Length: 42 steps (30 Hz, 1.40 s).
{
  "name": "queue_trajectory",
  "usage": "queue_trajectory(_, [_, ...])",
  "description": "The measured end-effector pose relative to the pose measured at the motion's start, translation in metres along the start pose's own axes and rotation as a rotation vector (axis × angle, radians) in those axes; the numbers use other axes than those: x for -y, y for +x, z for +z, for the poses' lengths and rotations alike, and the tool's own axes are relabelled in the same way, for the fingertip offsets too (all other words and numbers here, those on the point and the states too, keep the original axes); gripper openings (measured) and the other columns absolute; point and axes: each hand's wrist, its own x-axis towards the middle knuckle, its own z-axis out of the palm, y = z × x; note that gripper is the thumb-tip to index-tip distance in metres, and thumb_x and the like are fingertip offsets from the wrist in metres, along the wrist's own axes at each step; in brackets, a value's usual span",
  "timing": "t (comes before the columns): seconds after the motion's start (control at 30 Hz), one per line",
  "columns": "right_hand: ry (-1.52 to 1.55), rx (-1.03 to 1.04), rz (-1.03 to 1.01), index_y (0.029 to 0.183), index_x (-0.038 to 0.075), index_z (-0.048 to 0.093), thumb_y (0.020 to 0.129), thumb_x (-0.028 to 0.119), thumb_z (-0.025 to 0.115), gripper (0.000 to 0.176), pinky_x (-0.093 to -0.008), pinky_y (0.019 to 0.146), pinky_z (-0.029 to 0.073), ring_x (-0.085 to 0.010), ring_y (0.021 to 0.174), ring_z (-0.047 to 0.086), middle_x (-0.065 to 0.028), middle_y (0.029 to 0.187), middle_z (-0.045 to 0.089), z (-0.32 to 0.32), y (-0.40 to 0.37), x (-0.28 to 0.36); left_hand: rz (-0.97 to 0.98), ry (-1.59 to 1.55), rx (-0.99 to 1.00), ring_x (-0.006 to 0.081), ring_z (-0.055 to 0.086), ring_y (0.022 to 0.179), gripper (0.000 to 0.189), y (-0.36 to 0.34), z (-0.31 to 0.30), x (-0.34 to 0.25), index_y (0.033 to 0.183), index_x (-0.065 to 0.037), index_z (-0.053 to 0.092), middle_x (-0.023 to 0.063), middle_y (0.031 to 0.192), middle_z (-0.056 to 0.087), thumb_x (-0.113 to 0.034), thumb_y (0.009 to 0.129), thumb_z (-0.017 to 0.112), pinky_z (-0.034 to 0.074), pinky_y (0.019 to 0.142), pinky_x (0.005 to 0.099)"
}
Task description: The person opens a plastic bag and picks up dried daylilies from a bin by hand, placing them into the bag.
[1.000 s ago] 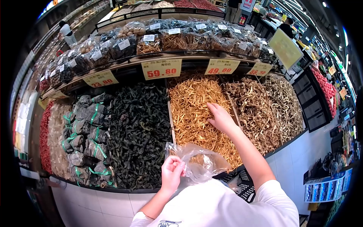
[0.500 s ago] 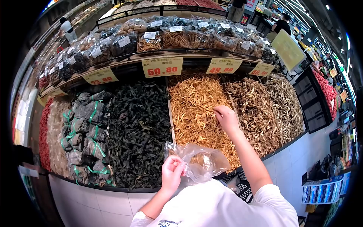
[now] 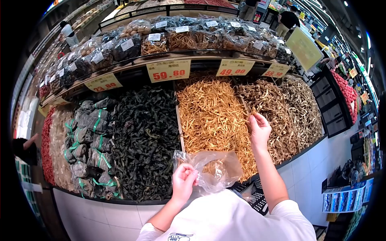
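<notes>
Left hand (image 3: 184, 185) grips a plastic bag (image 3: 226, 167), best kept wide, near the stand's front edge (image 3: 140, 202); right hand (image 3: 260, 130) pinches a dried strip (image 3: 253, 113).

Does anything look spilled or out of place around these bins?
Nothing stands out. The golden dried strips lie heaped in their section, the green-tied grey bundles sit in theirs, and your left hand holds the clear plastic bag; no spill shows.
</notes>
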Motion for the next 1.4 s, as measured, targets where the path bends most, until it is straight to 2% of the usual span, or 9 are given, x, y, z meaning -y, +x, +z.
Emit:
queue_trajectory(0.27, [0.103, 0.001, 0.011, 0.113, -0.003, 0.063, 0.094, 0.004, 0.066, 0.021, -0.0273, 0.081, 0.056, -0.0135, 0.089, 0.066, -0.0100, 0.104, 0.069, 0.002, -0.061, 0.055, -0.035, -0.051, 0.013, 0.0051, 0.055, 0.059, 0.009, 0.001, 0.006, 0.001, 0.097, -0.006, 0.052, -0.0012, 0.073, 0.058, -0.003, 0.096, 0.060, 0.045, 0.053, 0.0186])
queue_trajectory(0.4, [-0.023, 0.132, -0.159, 0.107, -0.006, 0.064, 0.091, -0.006, 0.064, 0.016, -0.0281, 0.079, 0.057, -0.0163, 0.091, 0.067, -0.0107, 0.106, 0.069, 0.002, -0.117, 0.065, -0.042, -0.046, 0.024, 0.0054, 0.055, 0.058, 0.008, 0.001, 0.011, -0.004, 0.098, -0.006, 0.052, -0.0011, 0.071, 0.058, -0.004, 0.096, 0.059, 0.044, 0.053, 0.0189])
queue_trajectory(0.53, [-0.392, 0.348, -0.565, 0.097, -0.004, 0.069, 0.075, -0.012, 0.070, 0.023, -0.0329, 0.080, 0.056, -0.0265, 0.088, 0.071, -0.0151, 0.097, 0.072, -0.003, -0.151, 0.065, -0.053, -0.079, 0.022, 0.0052, 0.053, 0.055, 0.009, 0.002, 0.015, -0.006, 0.098, -0.007, 0.052, -0.0012, 0.071, 0.059, -0.008, 0.096, 0.060, 0.043, 0.050, 0.0185])
queue_trajectory(0.63, [-0.420, 0.431, -0.573, 0.097, -0.003, 0.070, 0.076, -0.010, 0.071, 0.022, -0.0334, 0.079, 0.057, -0.0268, 0.089, 0.071, -0.0151, 0.098, 0.072, -0.007, -0.167, 0.046, -0.064, -0.101, 0.025, 0.0059, 0.054, 0.056, 0.007, 0.000, 0.017, -0.008, 0.099, -0.007, 0.052, -0.0007, 0.070, 0.059, -0.006, 0.097, 0.059, 0.042, 0.051, 0.0193])
queue_trajectory(0.87, [-0.496, 0.627, -0.498, 0.104, 0.000, 0.070, 0.082, -0.001, 0.072, 0.022, -0.0326, 0.081, 0.055, -0.0275, 0.091, 0.070, -0.0143, 0.100, 0.072, -0.006, -0.175, -0.001, -0.081, -0.099, 0.070, 0.0051, 0.053, 0.053, 0.011, -0.013, 0.023, -0.010, 0.099, -0.008, 0.051, -0.0008, 0.072, 0.060, -0.009, 0.095, 0.061, 0.042, 0.047, 0.0180])
queue_trajectory(1.0, [-0.689, 0.861, -0.186, 0.110, 0.007, 0.069, 0.094, 0.020, 0.062, 0.022, -0.0400, 0.080, 0.054, -0.0321, 0.090, 0.068, -0.0148, 0.100, 0.070, 0.006, -0.179, -0.001, -0.082, -0.070, 0.080, 0.0065, 0.053, 0.053, 0.010, -0.022, 0.024, -0.009, 0.099, -0.008, 0.051, 0.0008, 0.072, 0.060, -0.008, 0.095, 0.060, 0.042, 0.048, 0.0183])
queue_trajectory(1.07, [-1.033, 1.090, 0.023, 0.115, 0.010, 0.065, 0.099, 0.028, 0.052, 0.027, -0.0436, 0.081, 0.052, -0.0348, 0.093, 0.066, -0.0154, 0.102, 0.069, 0.018, -0.175, 0.014, -0.070, -0.070, 0.085, 0.0067, 0.053, 0.053, 0.009, -0.026, 0.026, -0.009, 0.099, -0.008, 0.051, 0.0012, 0.072, 0.060, -0.008, 0.095, 0.059, 0.042, 0.048, 0.0185])
queue_trajectory(1.27, [-1.038, 1.159, 0.216, 0.122, 0.013, 0.059, 0.102, 0.030, 0.043, 0.031, -0.0443, 0.087, 0.049, -0.0365, 0.103, 0.063, -0.0168, 0.111, 0.067, 0.025, -0.172, 0.025, -0.041, -0.086, 0.050, 0.0067, 0.053, 0.054, 0.007, -0.038, 0.031, -0.011, 0.098, -0.007, 0.051, 0.0019, 0.070, 0.059, -0.007, 0.096, 0.057, 0.041, 0.049, 0.0191])
queue_trajectory(1.4, [-0.975, 1.082, 0.054, 0.115, 0.005, 0.063, 0.101, 0.028, 0.044, 0.033, -0.0452, 0.088, 0.050, -0.0372, 0.104, 0.063, -0.0221, 0.112, 0.066, 0.011, -0.176, 0.029, -0.006, -0.098, 0.002, 0.0068, 0.052, 0.053, 0.006, -0.041, 0.030, -0.009, 0.097, -0.007, 0.051, 0.0014, 0.068, 0.058, -0.007, 0.096, 0.057, 0.041, 0.048, 0.0193])
